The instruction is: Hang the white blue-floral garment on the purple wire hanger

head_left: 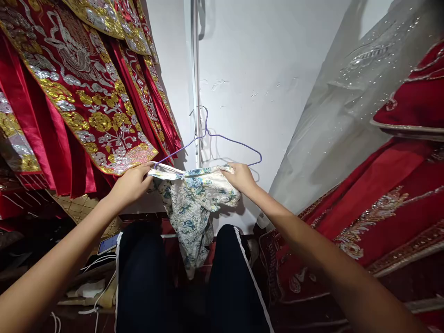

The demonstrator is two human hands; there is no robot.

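A white garment with a green and blue floral print (194, 208) hangs between my two hands, its lower part drooping between my knees. My left hand (137, 179) pinches one end of its top edge, close to the left tip of a purple wire hanger (231, 138). With fingers closed, my right hand (240, 176) grips the other end of that edge, just below the hanger's right arm. The hanger's hook is up against a narrow metal upright on the wall. Whether the hanger's ends are inside the garment is hard to make out.
Red garments with gold and silver embroidery (100, 106) hang at the left. A sparkling translucent cover (333, 97) and red embroidered dresses (381, 203) stand at the right. A metal upright (197, 60) runs down the white wall. A phone (107, 245) and white cables lie lower left.
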